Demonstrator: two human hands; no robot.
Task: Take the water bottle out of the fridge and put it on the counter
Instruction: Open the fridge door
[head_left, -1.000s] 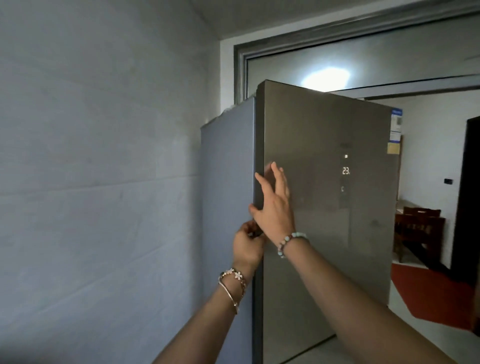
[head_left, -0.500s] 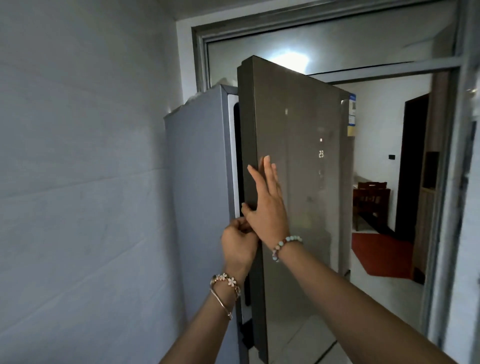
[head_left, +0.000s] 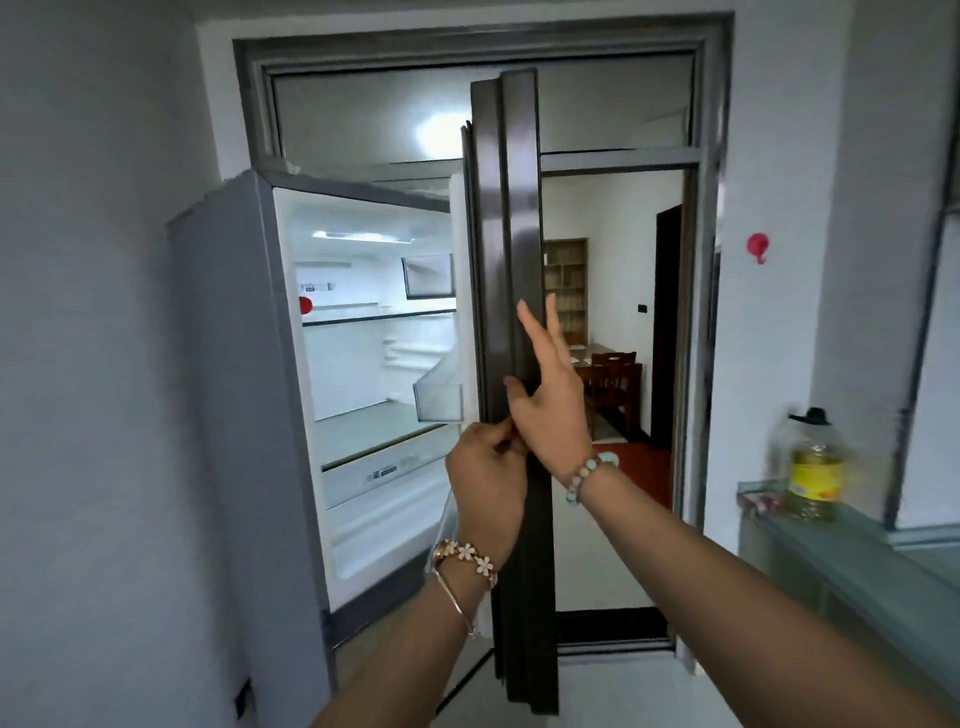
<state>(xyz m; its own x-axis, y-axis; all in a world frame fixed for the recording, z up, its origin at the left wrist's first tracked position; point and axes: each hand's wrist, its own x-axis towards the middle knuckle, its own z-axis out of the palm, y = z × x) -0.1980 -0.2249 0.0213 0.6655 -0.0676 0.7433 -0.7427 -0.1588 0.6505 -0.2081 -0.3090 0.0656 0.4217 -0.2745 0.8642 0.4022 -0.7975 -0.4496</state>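
The grey fridge (head_left: 223, 364) stands against the left wall with its dark door (head_left: 511, 249) swung wide, seen edge-on in the middle. My left hand (head_left: 485, 480) is curled around the door's edge at mid height. My right hand (head_left: 550, 400) lies flat against the door's outer face, fingers spread, thumb hooked on the edge. Inside, lit white shelves (head_left: 379, 358) and a clear door bin (head_left: 439, 400) show. A small red item (head_left: 305, 305) sits at the left of an upper shelf. No water bottle can be made out. The counter (head_left: 852, 556) runs along the right.
A large bottle of yellow oil (head_left: 813, 462) with a black cap stands on the counter's far end. A red hook (head_left: 757, 247) hangs on the right wall. Behind the door, a doorway opens to a room with a wooden table and chair (head_left: 613, 384) and red floor.
The fridge door has swung from nearly closed to wide open, with both hands staying on its edge. The view has shifted right, bringing the lit interior and the counter into sight.
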